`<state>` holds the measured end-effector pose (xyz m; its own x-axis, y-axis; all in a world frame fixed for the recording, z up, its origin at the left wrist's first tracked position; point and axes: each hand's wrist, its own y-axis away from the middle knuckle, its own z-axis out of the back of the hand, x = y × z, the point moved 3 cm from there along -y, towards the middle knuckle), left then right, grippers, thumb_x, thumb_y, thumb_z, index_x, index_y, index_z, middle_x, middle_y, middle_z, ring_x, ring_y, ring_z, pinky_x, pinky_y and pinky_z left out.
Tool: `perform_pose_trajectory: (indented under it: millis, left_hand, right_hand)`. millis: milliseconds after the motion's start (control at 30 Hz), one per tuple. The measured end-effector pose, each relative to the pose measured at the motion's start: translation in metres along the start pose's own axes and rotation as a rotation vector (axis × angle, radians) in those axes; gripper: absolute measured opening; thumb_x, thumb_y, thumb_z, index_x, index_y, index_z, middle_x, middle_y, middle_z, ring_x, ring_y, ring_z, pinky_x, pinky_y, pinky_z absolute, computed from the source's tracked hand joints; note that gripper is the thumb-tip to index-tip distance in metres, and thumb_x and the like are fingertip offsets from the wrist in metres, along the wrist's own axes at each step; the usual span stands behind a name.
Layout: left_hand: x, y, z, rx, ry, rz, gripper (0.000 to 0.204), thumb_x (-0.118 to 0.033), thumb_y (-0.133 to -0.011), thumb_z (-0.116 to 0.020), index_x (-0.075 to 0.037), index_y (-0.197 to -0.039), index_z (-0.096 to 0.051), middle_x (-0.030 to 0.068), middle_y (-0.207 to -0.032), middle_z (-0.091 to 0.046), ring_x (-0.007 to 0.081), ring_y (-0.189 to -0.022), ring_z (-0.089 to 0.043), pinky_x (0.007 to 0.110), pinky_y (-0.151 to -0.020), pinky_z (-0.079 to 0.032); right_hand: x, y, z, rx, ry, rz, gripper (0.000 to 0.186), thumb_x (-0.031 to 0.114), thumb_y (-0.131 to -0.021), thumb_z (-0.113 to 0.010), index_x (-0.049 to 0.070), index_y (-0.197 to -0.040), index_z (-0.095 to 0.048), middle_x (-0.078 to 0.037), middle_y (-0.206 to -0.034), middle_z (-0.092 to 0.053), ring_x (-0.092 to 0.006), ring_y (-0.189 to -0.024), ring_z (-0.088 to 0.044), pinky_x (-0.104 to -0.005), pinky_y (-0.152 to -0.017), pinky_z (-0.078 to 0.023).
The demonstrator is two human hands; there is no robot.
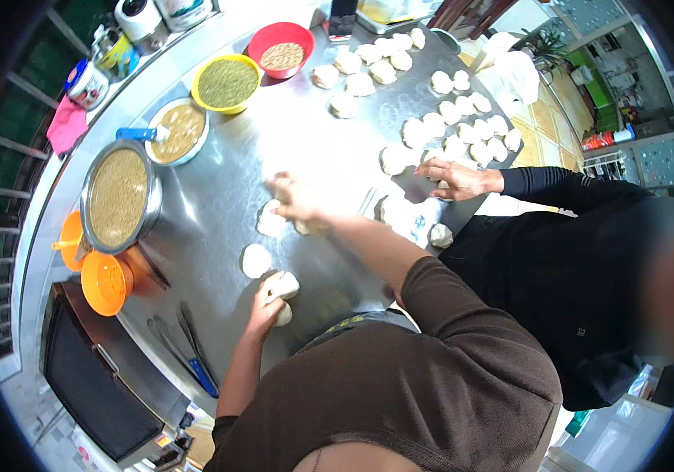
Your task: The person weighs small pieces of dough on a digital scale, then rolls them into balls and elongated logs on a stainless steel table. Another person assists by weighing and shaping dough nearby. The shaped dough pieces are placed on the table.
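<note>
Left hand (263,305): curled round dough (285,285), which shows on both sides of the thumb; one lump or two, I cannot tell.
Right hand (299,198): blurred, over a lump (269,220); whether it grips, I cannot tell.
Loose ball (257,261): on the table (211,197), at 11 o'clock from the left hand.
Co-worker's hand (463,181): at 3 o'clock from the right hand.
Shaped dough: groups at 1 (383,73) and 2 o'clock (450,113) from the right hand.
Bowls: from there, steel bowl (153,206) at 9, yellow bowl (228,110) at 11, red bowl (280,75) at 12.
</note>
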<state>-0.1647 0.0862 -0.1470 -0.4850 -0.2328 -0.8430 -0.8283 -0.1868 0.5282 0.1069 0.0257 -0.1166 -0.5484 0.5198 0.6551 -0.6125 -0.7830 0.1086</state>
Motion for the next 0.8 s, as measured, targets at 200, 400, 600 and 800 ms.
perform_pose_trajectory:
  millis: [200,400,600,800]
  left_hand:
    - [-0.031,0.010,-0.021,0.011,0.217,0.044,0.070,0.002,-0.070,-0.049,0.001,-0.140,-0.046,0.0121,-0.133,-0.054,0.0212,-0.121,-0.052,0.032,-0.102,-0.040]
    - [-0.058,-0.012,-0.041,0.116,0.212,0.003,0.070,0.002,-0.070,-0.048,0.001,-0.141,-0.045,0.0117,-0.133,-0.054,0.0213,-0.122,-0.052,0.031,-0.101,-0.042]
    - [-0.110,-0.086,-0.067,0.100,0.293,-0.101,0.065,0.007,-0.077,-0.046,-0.005,-0.141,-0.046,0.0070,-0.139,-0.050,0.0172,-0.121,-0.054,0.028,-0.095,-0.047]
    - [-0.149,-0.107,-0.037,-0.088,0.386,-0.196,0.058,0.008,-0.079,-0.042,0.002,-0.137,-0.047,0.0144,-0.129,-0.057,0.0225,-0.116,-0.059,0.034,-0.098,-0.049]
  right_hand:
    - [-0.034,-0.027,0.033,-0.182,-0.314,-0.298,0.012,0.020,-0.080,-0.067,0.012,-0.088,-0.070,-0.006,-0.083,-0.070,-0.0198,-0.082,-0.067,-0.0367,-0.077,-0.052]
    - [-0.154,-0.022,0.177,-0.532,0.168,-0.430,0.019,0.019,-0.080,-0.066,0.009,-0.094,-0.071,-0.022,-0.113,-0.065,-0.0345,-0.106,-0.062,-0.0392,-0.093,-0.049]
    - [-0.096,0.004,0.130,0.098,0.355,-0.193,0.073,0.027,-0.076,-0.074,0.007,-0.139,-0.045,-0.025,-0.132,-0.048,-0.0406,-0.125,-0.045,-0.0462,-0.104,-0.040]
    - [-0.037,0.078,0.000,0.215,0.191,0.238,0.079,0.038,-0.067,-0.080,0.017,-0.136,-0.048,-0.026,-0.145,-0.035,-0.0448,-0.132,-0.036,-0.0527,-0.106,-0.036]
